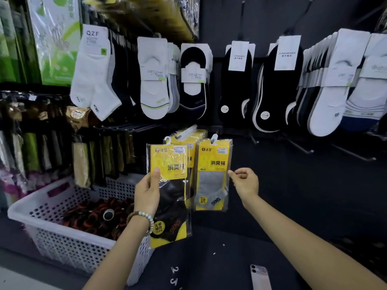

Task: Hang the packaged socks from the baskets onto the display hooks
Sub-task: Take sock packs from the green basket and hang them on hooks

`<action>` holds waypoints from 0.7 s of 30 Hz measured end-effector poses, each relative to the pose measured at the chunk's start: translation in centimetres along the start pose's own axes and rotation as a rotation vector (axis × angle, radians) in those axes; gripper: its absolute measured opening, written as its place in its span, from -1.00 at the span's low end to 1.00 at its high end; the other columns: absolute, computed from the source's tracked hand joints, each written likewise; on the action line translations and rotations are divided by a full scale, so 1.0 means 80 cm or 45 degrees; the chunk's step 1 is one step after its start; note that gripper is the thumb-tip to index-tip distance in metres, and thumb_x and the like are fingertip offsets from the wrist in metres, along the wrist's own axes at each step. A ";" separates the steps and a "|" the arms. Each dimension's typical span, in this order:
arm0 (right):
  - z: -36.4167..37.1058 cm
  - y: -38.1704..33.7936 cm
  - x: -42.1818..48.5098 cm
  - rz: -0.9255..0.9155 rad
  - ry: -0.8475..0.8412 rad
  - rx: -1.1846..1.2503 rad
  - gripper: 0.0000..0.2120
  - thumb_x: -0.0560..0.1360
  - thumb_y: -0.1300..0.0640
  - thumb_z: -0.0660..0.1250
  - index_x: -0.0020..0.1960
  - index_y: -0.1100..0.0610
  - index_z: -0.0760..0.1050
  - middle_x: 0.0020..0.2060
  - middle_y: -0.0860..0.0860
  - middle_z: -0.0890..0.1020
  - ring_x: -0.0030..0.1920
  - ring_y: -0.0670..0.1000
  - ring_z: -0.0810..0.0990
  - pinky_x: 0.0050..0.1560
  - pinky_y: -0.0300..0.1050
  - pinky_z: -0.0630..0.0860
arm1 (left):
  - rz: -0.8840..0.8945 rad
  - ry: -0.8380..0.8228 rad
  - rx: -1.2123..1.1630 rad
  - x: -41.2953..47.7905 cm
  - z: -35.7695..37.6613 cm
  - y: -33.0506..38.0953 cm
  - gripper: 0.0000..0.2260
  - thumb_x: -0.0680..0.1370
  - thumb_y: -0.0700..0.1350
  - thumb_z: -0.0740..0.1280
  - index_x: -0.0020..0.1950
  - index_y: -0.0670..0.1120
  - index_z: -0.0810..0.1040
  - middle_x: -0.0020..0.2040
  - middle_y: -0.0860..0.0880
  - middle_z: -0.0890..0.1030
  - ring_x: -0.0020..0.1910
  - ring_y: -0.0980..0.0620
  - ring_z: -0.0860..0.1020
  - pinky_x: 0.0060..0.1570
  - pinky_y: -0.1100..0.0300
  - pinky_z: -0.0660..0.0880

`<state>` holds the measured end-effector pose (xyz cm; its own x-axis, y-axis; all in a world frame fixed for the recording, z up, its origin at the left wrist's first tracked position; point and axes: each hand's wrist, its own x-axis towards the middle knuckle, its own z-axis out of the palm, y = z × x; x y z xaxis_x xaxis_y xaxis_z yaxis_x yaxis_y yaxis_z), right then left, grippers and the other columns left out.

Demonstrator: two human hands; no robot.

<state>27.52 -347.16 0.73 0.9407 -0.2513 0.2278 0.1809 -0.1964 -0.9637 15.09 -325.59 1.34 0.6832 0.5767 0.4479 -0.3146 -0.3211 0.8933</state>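
Sock pack [169, 185] with black socks is in the left hand [146, 195], which clamps it at the left edge, with the thumb flat on the yellow card and the other fingers behind. The pack is in the air, above the right end of the basket [52, 233], and it is not yet on a hook. The right hand [245, 183] has curled fingers with the tips at the right edge of the grey pack [211, 181]; I cannot tell if it pinches this edge or only touches it. The grey pack seems to hang already, beside a row of yellow packs [188, 135]. In my judgement the risk is at the top. The grip is low on the pack and the film looks smooth, so the white hanger [167, 140] can tilt and miss the hook, or the pack can slip. A push on the row could also knock off a pack. Black socks could end on the grey hook by mistake. Both cards read 达足 and 消臭袜, and the round sticker [158, 227] reads 无骨缝合. The letters on the socks are not clear. Further up, the white socks [92, 76] carry QZF and a green 7A label. Bare hooks [301, 148] stick out at the right
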 end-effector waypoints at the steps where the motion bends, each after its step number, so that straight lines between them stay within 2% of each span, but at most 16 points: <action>1: -0.003 0.000 -0.006 -0.018 -0.026 0.024 -0.83 0.46 0.11 0.44 -0.06 0.18 0.50 -0.19 0.06 0.58 -0.15 0.05 0.58 -0.07 -0.03 0.57 | -0.010 -0.008 -0.024 -0.003 0.002 0.000 -0.55 0.58 0.09 0.16 -0.39 -0.19 0.40 -0.55 -0.06 0.42 -0.52 0.04 0.41 -0.30 0.04 0.38; 2: -0.005 -0.003 -0.014 -0.042 -0.068 0.056 -0.84 0.48 0.10 0.42 -0.06 0.17 0.51 -0.16 0.08 0.60 -0.14 0.05 0.59 -0.05 -0.03 0.58 | -0.026 -0.011 -0.035 -0.005 0.006 0.001 -0.52 0.58 0.09 0.17 -0.25 -0.34 0.45 -0.42 -0.18 0.52 -0.38 -0.08 0.51 -0.16 -0.06 0.46; 3: -0.007 -0.007 -0.022 -0.070 -0.123 0.094 -0.85 0.50 0.08 0.39 -0.06 0.16 0.51 -0.16 0.08 0.61 -0.15 0.03 0.60 -0.07 -0.06 0.58 | -0.041 -0.021 -0.035 -0.008 0.011 0.001 -0.50 0.58 0.09 0.17 -0.15 -0.40 0.44 -0.33 -0.22 0.56 -0.29 -0.12 0.54 -0.04 -0.11 0.46; 4: -0.007 -0.013 -0.032 -0.093 -0.192 0.135 -0.86 0.52 0.06 0.36 -0.07 0.14 0.51 -0.17 0.07 0.61 -0.18 -0.01 0.59 -0.11 -0.12 0.58 | -0.040 -0.049 -0.034 -0.010 0.017 0.001 -0.50 0.57 0.11 0.17 -0.15 -0.38 0.44 -0.35 -0.20 0.55 -0.33 -0.09 0.52 -0.03 -0.13 0.46; 5: -0.006 -0.021 -0.042 -0.106 -0.273 0.173 -0.87 0.53 0.04 0.34 -0.07 0.11 0.52 -0.18 0.05 0.61 -0.20 -0.05 0.58 -0.15 -0.19 0.57 | -0.030 -0.104 -0.029 -0.013 0.024 0.002 -0.53 0.55 0.14 0.16 -0.21 -0.28 0.50 -0.35 -0.18 0.55 -0.39 -0.04 0.50 -0.11 -0.07 0.46; 6: -0.005 -0.026 -0.050 -0.105 -0.357 0.203 -0.88 0.54 0.03 0.32 -0.06 0.09 0.52 -0.17 0.04 0.61 -0.19 -0.07 0.58 -0.15 -0.23 0.56 | -0.022 -0.178 -0.012 -0.016 0.033 0.001 -0.58 0.54 0.16 0.14 -0.26 -0.14 0.52 -0.43 -0.03 0.51 -0.41 0.06 0.47 -0.20 0.02 0.43; 7: -0.003 -0.030 -0.057 -0.097 -0.435 0.223 -0.88 0.54 0.03 0.32 -0.03 0.08 0.53 -0.12 0.03 0.62 -0.14 -0.06 0.59 -0.09 -0.21 0.56 | -0.022 -0.251 0.010 -0.018 0.042 0.001 -0.64 0.54 0.18 0.13 -0.24 -0.05 0.51 -0.36 0.03 0.49 -0.35 0.10 0.45 -0.24 0.15 0.39; 8: -0.003 -0.032 -0.064 -0.090 -0.495 0.228 -0.86 0.54 0.02 0.32 0.01 0.08 0.53 -0.05 0.04 0.63 -0.06 -0.05 0.61 0.01 -0.16 0.56 | -0.031 -0.320 0.023 -0.020 0.051 0.001 -0.65 0.54 0.18 0.12 -0.20 -0.05 0.48 -0.25 0.04 0.44 -0.28 0.09 0.42 -0.26 0.23 0.35; 10: -0.004 -0.035 -0.074 -0.088 -0.550 0.268 -0.81 0.55 0.05 0.32 0.10 0.12 0.53 0.04 0.05 0.65 0.07 -0.02 0.62 0.15 -0.10 0.54 | -0.041 -0.415 0.010 -0.024 0.067 0.002 -0.62 0.53 0.20 0.12 -0.17 -0.08 0.47 -0.27 -0.02 0.44 -0.28 0.06 0.40 -0.28 0.26 0.32; 12: -0.010 -0.034 -0.078 -0.107 -0.534 0.366 -0.86 0.57 0.12 0.28 0.09 0.13 0.53 0.00 0.02 0.68 0.02 -0.06 0.66 0.08 -0.16 0.57 | -0.022 -0.459 -0.024 -0.026 0.077 0.005 -0.70 0.56 0.15 0.13 -0.17 0.00 0.50 -0.27 0.08 0.51 -0.29 0.15 0.47 -0.26 0.39 0.38; 14: -0.017 -0.032 -0.076 -0.129 -0.456 0.363 -0.91 0.59 0.15 0.25 0.04 0.13 0.51 -0.06 0.01 0.68 -0.05 -0.07 0.66 -0.01 -0.17 0.59 | -0.046 -0.487 -0.035 -0.026 0.085 0.004 -0.81 0.58 0.10 0.15 -0.01 0.08 0.51 -0.08 0.17 0.56 -0.09 0.31 0.52 -0.08 0.47 0.40; 16: -0.024 -0.030 -0.070 -0.157 -0.328 0.289 -0.90 0.60 0.15 0.23 -0.05 0.15 0.48 -0.13 0.06 0.65 -0.14 -0.02 0.62 -0.07 -0.09 0.54 | -0.117 -0.539 -0.113 -0.025 0.090 0.003 -0.75 0.58 0.09 0.15 0.20 0.05 0.46 0.10 0.09 0.57 0.12 0.16 0.52 0.15 0.22 0.45; 17: -0.026 -0.030 -0.065 -0.173 -0.268 0.261 -0.87 0.60 0.15 0.22 -0.10 0.14 0.46 -0.21 0.05 0.62 -0.21 -0.02 0.56 -0.14 -0.11 0.50 | -0.143 -0.563 -0.142 -0.024 0.092 0.004 -0.71 0.59 0.08 0.15 0.27 0.06 0.42 0.14 0.04 0.57 0.13 0.10 0.53 0.18 0.12 0.46; 19: -0.025 -0.035 -0.054 -0.205 -0.200 0.227 -0.83 0.60 0.14 0.22 -0.16 0.11 0.42 -0.32 -0.03 0.54 -0.33 -0.10 0.45 -0.26 -0.20 0.42 | -0.147 -0.587 -0.144 -0.022 0.097 0.006 -0.66 0.59 0.08 0.15 0.36 0.06 0.36 0.06 0.08 0.57 0.04 0.11 0.54 0.14 0.11 0.48; 21: -0.019 -0.044 -0.043 -0.248 -0.207 0.171 -0.85 0.60 0.14 0.22 -0.15 0.07 0.43 -0.27 -0.06 0.57 -0.30 -0.12 0.49 -0.25 -0.25 0.43 | -0.129 -0.577 -0.116 -0.018 0.099 0.008 -0.60 0.59 0.09 0.15 0.42 0.05 0.31 -0.05 0.17 0.54 0.00 0.14 0.53 0.13 0.12 0.47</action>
<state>23.19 -347.03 3.51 0.9163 -0.0634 0.3954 0.3888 -0.0962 -0.9163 19.15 -332.58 0.98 0.9257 0.2094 0.3151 -0.2745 -0.2012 0.9403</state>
